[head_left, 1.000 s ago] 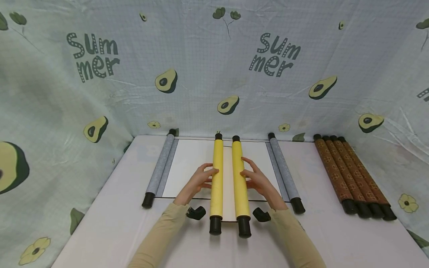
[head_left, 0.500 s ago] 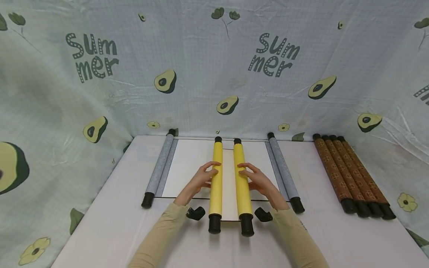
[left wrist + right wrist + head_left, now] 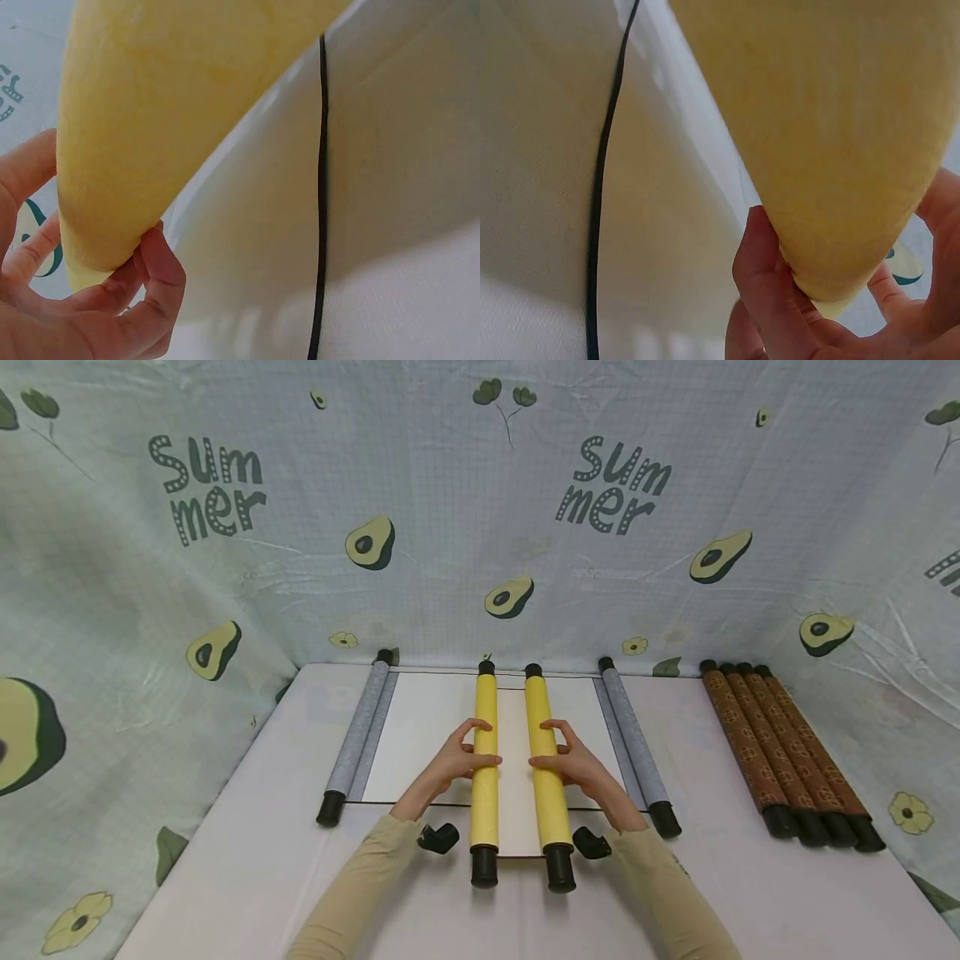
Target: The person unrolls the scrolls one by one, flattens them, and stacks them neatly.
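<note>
A: Both yellow rolls are sitting wider apart than a second ago; more white sheet is showing between them.

B: Hands?

A: Left hand is gripping the left yellow felt-covered roll with black end caps, thumb over the top. Right hand is gripping the right yellow roll likewise. Both are lying mid-table on the white sheet.

B: Step?

A: Looks like unrolling a scroll outward; next is probably calling for even, parallel spreading.

B: Counts?

A: Two yellow rolls, two grey rolls on a wider white sheet, four brown patterned rolls, two black wrist cameras.
</note>
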The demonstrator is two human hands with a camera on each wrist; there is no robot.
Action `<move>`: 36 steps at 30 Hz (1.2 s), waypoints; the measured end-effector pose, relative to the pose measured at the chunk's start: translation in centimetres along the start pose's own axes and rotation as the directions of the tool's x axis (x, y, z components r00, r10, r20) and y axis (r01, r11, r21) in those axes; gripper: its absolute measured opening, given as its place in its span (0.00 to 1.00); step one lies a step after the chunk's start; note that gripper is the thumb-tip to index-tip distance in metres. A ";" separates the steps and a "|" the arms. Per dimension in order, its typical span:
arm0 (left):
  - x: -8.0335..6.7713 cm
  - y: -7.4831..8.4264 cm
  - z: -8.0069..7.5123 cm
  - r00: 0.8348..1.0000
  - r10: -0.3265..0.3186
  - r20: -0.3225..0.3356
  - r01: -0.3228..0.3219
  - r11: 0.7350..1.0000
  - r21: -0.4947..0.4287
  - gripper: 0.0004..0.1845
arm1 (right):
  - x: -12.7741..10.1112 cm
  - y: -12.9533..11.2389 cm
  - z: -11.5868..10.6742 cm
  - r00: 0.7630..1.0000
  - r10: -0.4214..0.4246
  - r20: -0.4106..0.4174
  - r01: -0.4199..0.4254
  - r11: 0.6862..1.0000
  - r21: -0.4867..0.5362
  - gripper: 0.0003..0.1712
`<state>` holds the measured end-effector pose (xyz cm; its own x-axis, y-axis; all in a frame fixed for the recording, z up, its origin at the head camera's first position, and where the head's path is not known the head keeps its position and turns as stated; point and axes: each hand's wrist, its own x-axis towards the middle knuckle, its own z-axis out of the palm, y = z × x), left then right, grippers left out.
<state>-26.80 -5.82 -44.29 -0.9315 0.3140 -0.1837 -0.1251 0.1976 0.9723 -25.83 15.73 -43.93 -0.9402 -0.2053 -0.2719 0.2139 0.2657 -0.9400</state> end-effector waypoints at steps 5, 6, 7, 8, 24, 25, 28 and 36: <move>0.0 0.2 -0.1 1.000 0.007 0.009 -0.007 1.000 -0.019 0.28 | -0.1 0.0 -0.4 1.000 -0.011 0.019 0.011 1.000 0.014 0.39; -0.1 0.2 -0.2 1.000 0.009 0.009 -0.009 1.000 -0.019 0.28 | -0.1 0.0 -0.5 1.000 -0.017 0.022 0.017 1.000 0.017 0.38; -0.1 0.2 -0.2 1.000 0.006 0.007 -0.006 1.000 -0.023 0.28 | -0.1 0.1 -0.6 0.999 -0.020 0.025 0.020 1.000 0.020 0.38; -0.2 0.2 -0.2 1.000 0.006 0.007 -0.006 1.000 -0.022 0.28 | -0.1 0.1 -0.7 0.999 -0.026 0.029 0.026 0.999 0.020 0.37; -0.5 0.2 -0.7 1.000 0.020 0.008 -0.021 0.999 0.040 0.24 | -0.5 0.5 -1.5 0.998 -0.049 0.026 0.049 0.999 0.023 0.28; -0.8 0.6 -0.7 1.000 0.019 0.008 -0.020 0.999 0.045 0.23 | -0.5 0.5 -1.6 0.998 -0.052 0.024 0.052 0.998 0.024 0.27; -0.8 0.4 -0.5 1.000 0.023 -0.007 -0.022 0.998 0.051 0.20 | -0.4 0.6 -1.7 0.998 -0.054 0.023 0.053 0.998 0.031 0.26; -1.4 0.8 -0.3 0.999 0.043 -0.026 -0.041 0.997 0.065 0.17 | -0.5 0.7 -1.5 0.999 -0.035 -0.027 0.034 0.998 -0.044 0.26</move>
<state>-25.71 -6.36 -43.21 -0.9447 0.2975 -0.1381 -0.0644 0.2447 0.9675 -25.64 17.44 -44.20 -0.9539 -0.1890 -0.2330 0.1699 0.3000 -0.9387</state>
